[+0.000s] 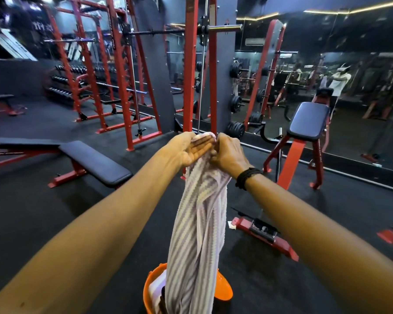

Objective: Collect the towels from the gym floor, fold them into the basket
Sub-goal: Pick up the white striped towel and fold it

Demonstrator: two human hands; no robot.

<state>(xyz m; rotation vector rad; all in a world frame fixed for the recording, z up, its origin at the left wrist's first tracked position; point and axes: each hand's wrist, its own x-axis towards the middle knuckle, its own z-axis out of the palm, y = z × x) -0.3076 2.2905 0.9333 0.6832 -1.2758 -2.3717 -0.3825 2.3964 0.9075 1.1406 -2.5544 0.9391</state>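
Observation:
A purple-and-white striped towel [196,223] hangs straight down from my two hands, held out in front of me at arm's length. My left hand [188,150] grips its top edge with the fingers laid flat along the cloth. Touching it on the right, my right hand [228,155] pinches the same top edge; a black band sits on that wrist. The towel's lower end drops into an orange basket [224,288] on the floor at the bottom centre. Another folded striped towel [157,288] lies inside the basket, partly hidden.
A flat black bench [95,162] with red legs stands to the left. An upright padded bench [309,123] stands at the right, before a wall mirror [349,87]. Red racks [123,87] fill the back. A red floor frame [266,234] lies right of the basket.

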